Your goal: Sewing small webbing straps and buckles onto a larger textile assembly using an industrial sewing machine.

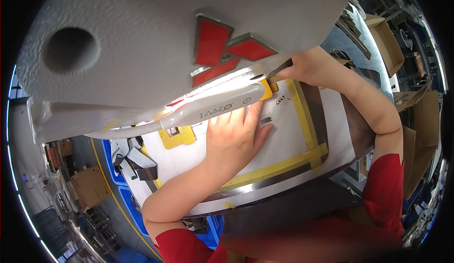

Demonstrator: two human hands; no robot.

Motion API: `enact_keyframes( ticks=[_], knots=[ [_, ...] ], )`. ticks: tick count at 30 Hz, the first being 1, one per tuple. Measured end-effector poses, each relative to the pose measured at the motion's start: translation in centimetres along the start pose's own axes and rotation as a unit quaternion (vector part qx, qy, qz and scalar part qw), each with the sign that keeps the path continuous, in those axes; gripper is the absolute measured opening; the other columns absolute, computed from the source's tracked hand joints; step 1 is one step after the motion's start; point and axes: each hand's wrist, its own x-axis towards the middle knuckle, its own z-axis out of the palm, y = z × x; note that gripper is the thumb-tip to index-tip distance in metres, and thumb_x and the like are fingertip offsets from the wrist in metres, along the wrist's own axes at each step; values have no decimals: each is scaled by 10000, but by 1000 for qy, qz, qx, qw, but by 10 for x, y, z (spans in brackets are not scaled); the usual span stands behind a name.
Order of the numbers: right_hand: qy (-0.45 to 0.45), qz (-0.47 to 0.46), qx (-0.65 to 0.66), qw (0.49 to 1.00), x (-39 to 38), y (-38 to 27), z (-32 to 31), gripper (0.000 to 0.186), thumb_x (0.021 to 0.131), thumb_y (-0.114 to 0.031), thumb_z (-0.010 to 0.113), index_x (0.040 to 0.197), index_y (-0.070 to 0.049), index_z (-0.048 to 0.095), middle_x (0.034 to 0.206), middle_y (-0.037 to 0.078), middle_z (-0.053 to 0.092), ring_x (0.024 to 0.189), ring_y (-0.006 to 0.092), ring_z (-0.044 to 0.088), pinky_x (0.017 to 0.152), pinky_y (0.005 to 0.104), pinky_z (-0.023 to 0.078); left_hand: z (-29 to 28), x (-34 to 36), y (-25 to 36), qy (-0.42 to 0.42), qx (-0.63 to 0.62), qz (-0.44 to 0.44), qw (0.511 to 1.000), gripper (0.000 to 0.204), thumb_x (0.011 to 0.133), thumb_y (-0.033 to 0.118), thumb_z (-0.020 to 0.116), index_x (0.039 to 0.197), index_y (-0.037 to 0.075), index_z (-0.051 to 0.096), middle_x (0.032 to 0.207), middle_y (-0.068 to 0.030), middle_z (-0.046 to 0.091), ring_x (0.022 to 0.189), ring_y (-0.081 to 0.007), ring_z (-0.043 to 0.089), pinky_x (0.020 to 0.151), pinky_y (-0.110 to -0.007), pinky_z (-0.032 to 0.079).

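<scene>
Evidently the trouble spot is the strip of desk (279,142) under the big pale machine head (132,36), where both hands sit close to parts that can't be seen from here. The left hand (228,140) lies open, palm down on the white surface between the middle and the far edge, fingers extended and thumb apart; its fingertips run behind the lit lamp (213,106), so I can't tell what they touch. Beyond the lamp's yellow end, toward the desk's far right corner, the right hand (309,66) has its fingers curled at a dark piece (282,68) (whether they grip it or merely rest against it, I can't tell).

If the machine moved with the fingers this near, they could be caught, and the lamp blocking the view would make that easier to miss. Uneven pressure from the hands might skew the dark piece. The yellow tape (301,111) inside the desk's right edge could snag material if a border lifted. Near the left edge, the loose black-and-white straps (137,158) might slide off toward the blue bins (130,206) if knocked by the left forearm.
</scene>
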Motion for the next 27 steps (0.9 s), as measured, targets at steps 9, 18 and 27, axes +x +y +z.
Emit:
enact_keyframes(
  ticks=[9, 18, 27],
  knots=[
    [75, -81, -86, 990, -6, 7, 0, 264, 724, -212, 688, 897, -17, 642, 819, 121, 633, 724, 276, 589, 643, 345, 449, 6, 7, -2, -10, -21, -33, 999, 638, 721, 343, 747, 1243, 49, 528, 1168, -135, 569, 978, -299, 565, 785, -401, 418],
    [-100, -30, 208, 973, -6, -7, -11, 192, 909, -199, 542, 936, -13, 583, 842, 76, 569, 767, 172, 520, 723, 282, 421, 3, 10, -4, -37, -14, -43, 998, 649, 750, 375, 721, 1242, 11, 506, 1142, -181, 564, 985, -334, 561, 809, -428, 419],
    [-34, 47, 193, 979, -1, -11, -3, 183, 854, -185, 629, 865, -4, 653, 797, 97, 653, 754, 186, 610, 685, 294, 467, 5, 9, -7, 37, -53, -18, 998, 761, 781, 396, 699, 1356, 2, 393, 1212, -220, 524, 1119, -396, 492, 932, -464, 379]
  ],
)
